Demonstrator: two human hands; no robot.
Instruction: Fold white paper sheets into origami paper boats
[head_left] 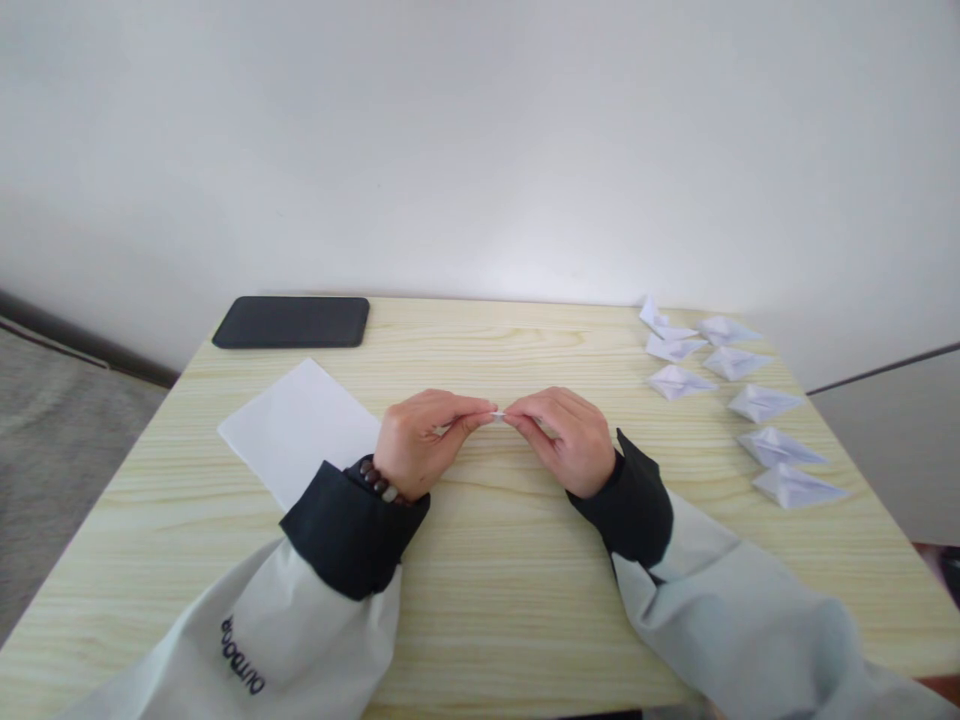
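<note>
Over the middle of the table, a small piece of folded white paper shows between my fingertips, most of it hidden. My left hand pinches its left end between thumb and fingers. The right end is pinched the same way by my right hand. Beneath my left wrist, partly covered by it, lies a flat white paper sheet. Several folded white paper boats lie in two rough columns at the right side of the table.
A black phone-like slab lies at the table's back left corner. The light wood table meets a white wall at its far edge. Grey floor shows at the left.
</note>
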